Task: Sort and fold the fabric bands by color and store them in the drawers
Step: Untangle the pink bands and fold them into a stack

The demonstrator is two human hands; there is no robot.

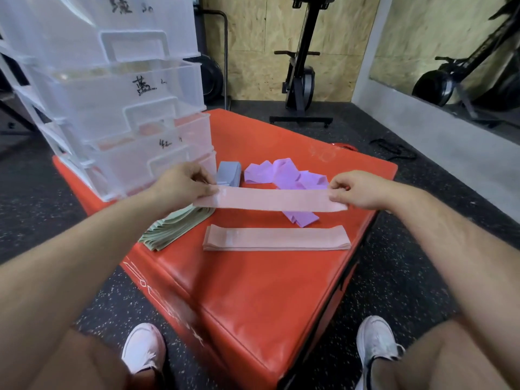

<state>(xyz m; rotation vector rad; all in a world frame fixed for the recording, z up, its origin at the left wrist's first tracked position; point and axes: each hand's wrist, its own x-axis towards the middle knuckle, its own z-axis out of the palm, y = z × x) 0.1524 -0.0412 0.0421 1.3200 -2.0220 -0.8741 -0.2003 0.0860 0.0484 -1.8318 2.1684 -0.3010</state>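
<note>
Floor [408, 277]: dark speckled rubber, under the box and the person's white shoes [144, 347].
Box [253, 291]: red and padded; it carries the drawers and all the bands.
Drawers [126, 88]: a clear plastic stack on the box's far left corner, with handwritten marks on the fronts.
Machine [301, 80]: a black exercise rig against the wooden wall, well behind the box.
Pink stack [277, 238]: flat, neatly layered bands, lying nearest the person.
Pink band [270, 199]: stretched flat in the air above the box, just beyond the pink stack.
Purple bands [284, 175]: a loose, crumpled heap, partly hidden behind the pink band.
Green stack [174, 229]: fanned layers at the box's left edge, below the left wrist.
Blue band [228, 173]: folded and lying beside the drawers.
Left hand [183, 182]: pinches the pink band's left end.
Right hand [357, 190]: pinches the pink band's right end.
</note>
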